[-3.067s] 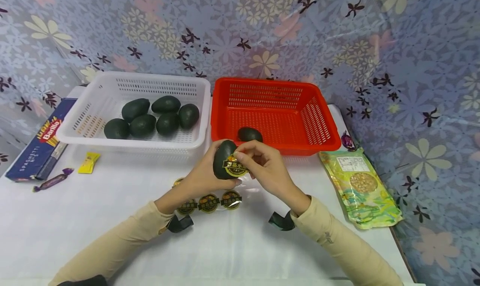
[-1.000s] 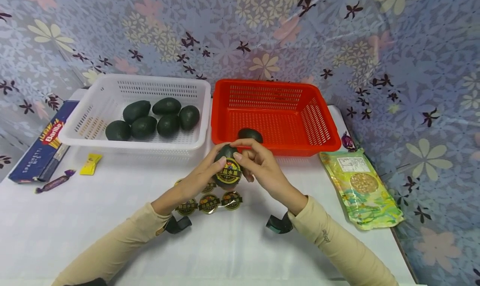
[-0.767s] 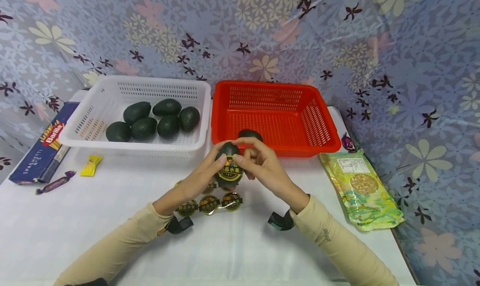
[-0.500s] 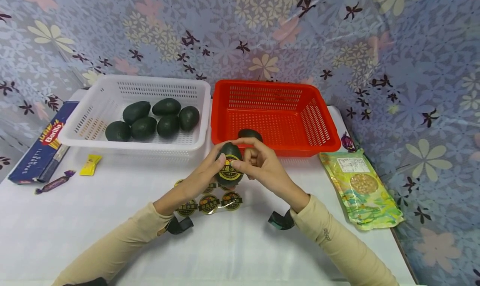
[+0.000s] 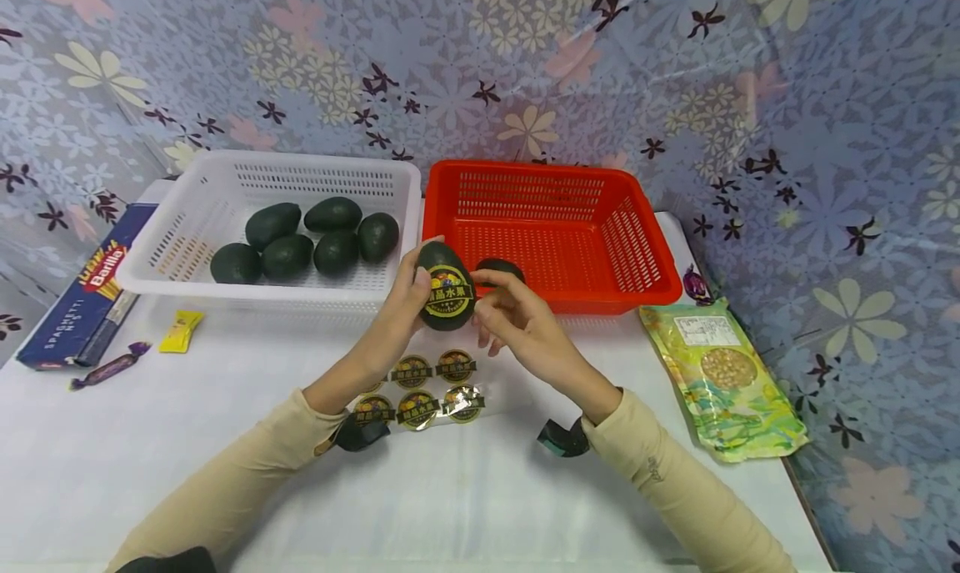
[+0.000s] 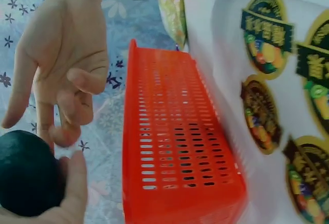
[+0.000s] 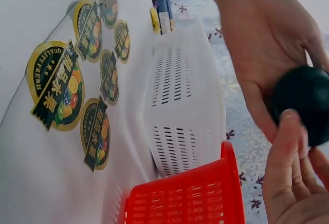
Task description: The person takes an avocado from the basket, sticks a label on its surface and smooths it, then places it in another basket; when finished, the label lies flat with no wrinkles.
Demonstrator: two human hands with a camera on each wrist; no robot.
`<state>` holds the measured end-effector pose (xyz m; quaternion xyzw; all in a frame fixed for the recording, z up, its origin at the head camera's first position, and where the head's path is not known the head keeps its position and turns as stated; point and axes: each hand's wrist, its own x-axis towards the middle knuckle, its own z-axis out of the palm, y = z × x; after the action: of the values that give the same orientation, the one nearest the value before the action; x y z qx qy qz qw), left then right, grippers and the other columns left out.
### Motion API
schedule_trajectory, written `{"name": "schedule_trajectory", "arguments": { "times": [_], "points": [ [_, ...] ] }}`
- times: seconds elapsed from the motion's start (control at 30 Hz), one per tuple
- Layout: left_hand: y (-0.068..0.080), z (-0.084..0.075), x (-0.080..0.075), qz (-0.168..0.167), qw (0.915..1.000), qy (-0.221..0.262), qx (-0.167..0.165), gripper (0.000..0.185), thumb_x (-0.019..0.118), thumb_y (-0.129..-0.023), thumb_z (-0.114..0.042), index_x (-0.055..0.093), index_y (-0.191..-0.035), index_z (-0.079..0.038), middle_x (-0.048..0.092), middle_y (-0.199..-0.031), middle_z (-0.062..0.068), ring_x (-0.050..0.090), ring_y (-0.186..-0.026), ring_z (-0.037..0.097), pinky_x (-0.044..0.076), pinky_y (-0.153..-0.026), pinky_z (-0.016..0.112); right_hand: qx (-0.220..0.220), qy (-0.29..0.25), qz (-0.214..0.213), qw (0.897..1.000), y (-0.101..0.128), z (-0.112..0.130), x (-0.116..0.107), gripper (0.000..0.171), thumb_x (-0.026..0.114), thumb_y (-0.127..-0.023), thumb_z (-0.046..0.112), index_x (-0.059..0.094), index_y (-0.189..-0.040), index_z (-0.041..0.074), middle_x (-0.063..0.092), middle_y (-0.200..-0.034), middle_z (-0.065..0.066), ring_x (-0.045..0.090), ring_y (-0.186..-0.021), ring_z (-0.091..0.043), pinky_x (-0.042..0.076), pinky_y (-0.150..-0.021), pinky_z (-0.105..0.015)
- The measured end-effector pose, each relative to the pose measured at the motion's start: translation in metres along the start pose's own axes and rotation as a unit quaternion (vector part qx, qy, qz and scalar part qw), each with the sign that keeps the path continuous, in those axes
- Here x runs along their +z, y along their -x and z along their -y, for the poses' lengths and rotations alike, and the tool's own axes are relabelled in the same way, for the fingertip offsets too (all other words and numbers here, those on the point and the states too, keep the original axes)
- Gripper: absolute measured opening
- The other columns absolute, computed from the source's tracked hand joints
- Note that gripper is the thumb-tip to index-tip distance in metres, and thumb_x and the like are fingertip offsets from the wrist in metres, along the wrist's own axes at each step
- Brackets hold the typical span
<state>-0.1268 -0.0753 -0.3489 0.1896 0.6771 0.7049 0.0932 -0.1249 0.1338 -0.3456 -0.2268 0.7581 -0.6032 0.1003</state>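
My left hand (image 5: 407,296) grips a dark green avocado (image 5: 445,286) above the table, just in front of the gap between the two baskets. A round yellow and black sticker (image 5: 448,296) sits on its near side. My right hand (image 5: 512,313) hovers just right of the fruit with relaxed fingers and holds nothing. In the left wrist view the avocado (image 6: 26,173) rests against my thumb. The right wrist view shows the avocado (image 7: 304,107) in my left palm. A clear sheet of round stickers (image 5: 417,388) lies on the table below my hands.
The red basket (image 5: 637,223) holds one avocado (image 5: 501,268). The white basket (image 5: 187,214) holds several avocados (image 5: 315,238). A spaghetti box (image 5: 75,302), a yellow sweet (image 5: 178,328) and a purple sweet (image 5: 105,364) lie at the left. A snack bag (image 5: 720,381) lies at the right.
My left hand has raised the stickered avocado up and away from me, toward the baskets. My right hand has come off the sticker. More of the sticker sheet shows.
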Motion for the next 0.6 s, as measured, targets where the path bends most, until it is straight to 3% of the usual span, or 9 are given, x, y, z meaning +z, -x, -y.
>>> {"name": "schedule_trajectory", "arguments": {
  "times": [0.17,0.37,0.5,0.6],
  "points": [
    [-0.006,-0.003,0.0,-0.027,0.9991,-0.023,0.021,0.074,0.026,-0.098,-0.071,0.014,-0.158,-0.029,0.035,-0.15,0.016,0.046,-0.137,0.033,0.039,-0.114,0.059,0.013,0.029,-0.009,0.999,-0.003,0.004,0.007,0.062,0.067,-0.097,0.014,0.038,-0.152,0.017,0.059,-0.126,-0.015,0.066,-0.098,-0.029,0.062,-0.077,-0.04],
    [-0.011,-0.001,0.006,-0.067,0.9962,-0.037,0.042,0.085,0.03,-0.092,-0.075,0.017,-0.158,-0.023,0.034,-0.154,0.014,0.035,-0.146,0.028,0.027,-0.122,0.055,0.031,0.084,-0.033,0.995,-0.007,0.012,0.014,0.081,0.08,-0.087,0.021,0.033,-0.153,0.02,0.057,-0.132,-0.008,0.065,-0.111,-0.025,0.06,-0.087,-0.037],
    [-0.013,-0.001,0.011,-0.068,0.9964,-0.017,0.047,0.086,0.037,-0.091,-0.072,0.018,-0.157,-0.02,0.039,-0.152,0.013,0.042,-0.141,0.026,0.037,-0.117,0.049,0.025,0.108,-0.049,0.993,-0.011,0.016,0.015,0.084,0.081,-0.085,0.027,0.032,-0.153,0.019,0.056,-0.133,-0.006,0.064,-0.111,-0.024,0.058,-0.088,-0.037],
    [-0.016,-0.001,0.014,-0.053,0.9973,0.001,0.051,0.076,0.039,-0.097,-0.063,0.02,-0.155,-0.018,0.045,-0.148,0.014,0.048,-0.134,0.024,0.045,-0.109,0.037,0.01,0.121,-0.063,0.991,-0.015,0.015,0.013,0.08,0.079,-0.087,0.026,0.034,-0.152,0.018,0.057,-0.13,-0.006,0.062,-0.104,-0.023,0.056,-0.084,-0.036]
  ]
}}
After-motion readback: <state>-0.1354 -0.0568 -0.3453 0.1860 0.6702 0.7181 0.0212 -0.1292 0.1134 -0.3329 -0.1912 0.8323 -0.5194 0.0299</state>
